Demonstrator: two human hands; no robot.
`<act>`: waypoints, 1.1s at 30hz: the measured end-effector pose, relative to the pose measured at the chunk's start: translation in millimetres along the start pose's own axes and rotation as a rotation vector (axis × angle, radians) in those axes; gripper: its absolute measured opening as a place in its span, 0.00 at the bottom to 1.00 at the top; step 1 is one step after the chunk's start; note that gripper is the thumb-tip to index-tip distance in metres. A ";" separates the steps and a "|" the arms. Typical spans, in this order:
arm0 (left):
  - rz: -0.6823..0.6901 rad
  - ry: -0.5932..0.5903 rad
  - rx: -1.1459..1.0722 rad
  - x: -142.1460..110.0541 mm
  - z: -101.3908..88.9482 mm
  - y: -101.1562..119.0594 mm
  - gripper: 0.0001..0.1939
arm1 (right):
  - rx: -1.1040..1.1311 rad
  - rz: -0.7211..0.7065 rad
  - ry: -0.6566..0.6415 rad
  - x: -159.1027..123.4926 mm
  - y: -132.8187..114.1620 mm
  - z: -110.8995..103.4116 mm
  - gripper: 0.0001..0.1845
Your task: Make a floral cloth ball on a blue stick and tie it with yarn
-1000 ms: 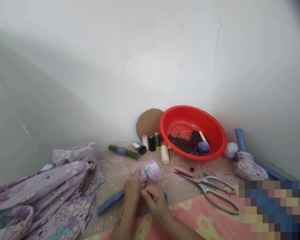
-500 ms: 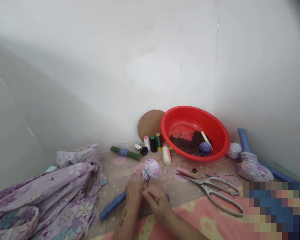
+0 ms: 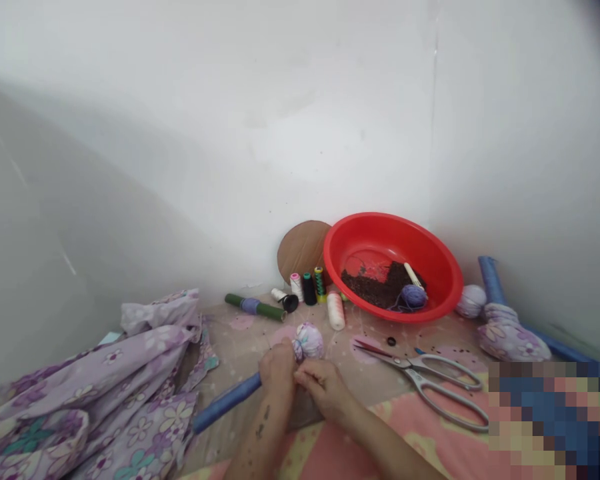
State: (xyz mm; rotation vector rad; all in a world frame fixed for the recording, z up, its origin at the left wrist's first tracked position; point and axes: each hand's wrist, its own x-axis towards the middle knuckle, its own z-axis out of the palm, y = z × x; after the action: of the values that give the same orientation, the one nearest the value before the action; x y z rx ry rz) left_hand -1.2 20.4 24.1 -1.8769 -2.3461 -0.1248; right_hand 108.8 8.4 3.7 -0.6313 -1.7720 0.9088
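Note:
A small round bundle of lilac floral cloth (image 3: 310,342) pokes out just beyond my hands, gathered tight at its neck. My left hand (image 3: 277,365) is closed round that neck. A blue wrapped rod (image 3: 227,402) runs out to the left from beneath this hand; its other end is hidden. Close beside the neck, my right hand (image 3: 324,387) has its thumb and fingers pinched together. What the pinch holds, if anything, is too small to make out.
Steel scissors (image 3: 425,380) lie open at right, near a red basin (image 3: 453,283) holding dark soil and purple yarn. Several thread spools (image 3: 309,289) and a green rod (image 3: 267,311) sit behind. Floral fabric (image 3: 145,373) is heaped at left; another cloth-and-rod piece (image 3: 513,341) lies far right.
The blue rod has turned and shifted left; its right end no longer shows. Both hands have moved slightly right, still at the neck of the cloth bundle. The view has shifted a little.

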 end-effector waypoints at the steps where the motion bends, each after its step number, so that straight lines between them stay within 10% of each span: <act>1: 0.003 0.011 0.008 0.2 -3.7 -0.7 0.13 | 0.016 0.000 -0.012 1.2 -1.5 -2.0 0.16; 9: 0.099 0.011 0.046 -6.7 -30.7 -6.7 0.10 | 0.223 0.109 -0.073 9.1 -27.3 -23.4 0.15; 21: 0.451 0.032 0.254 -27.6 -46.4 -3.7 0.12 | -0.722 -0.343 -0.063 29.4 -29.8 -68.2 0.15; 33: 0.701 -0.021 0.147 -47.8 -58.9 -3.5 0.08 | -0.226 0.029 -0.200 32.2 0.5 -78.2 0.13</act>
State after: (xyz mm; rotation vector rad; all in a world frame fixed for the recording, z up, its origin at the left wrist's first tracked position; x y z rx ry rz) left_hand 8.8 -35.2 74.9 -2.4801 -1.5219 0.1367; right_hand 170.3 55.9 37.3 -0.7326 -2.0691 0.8205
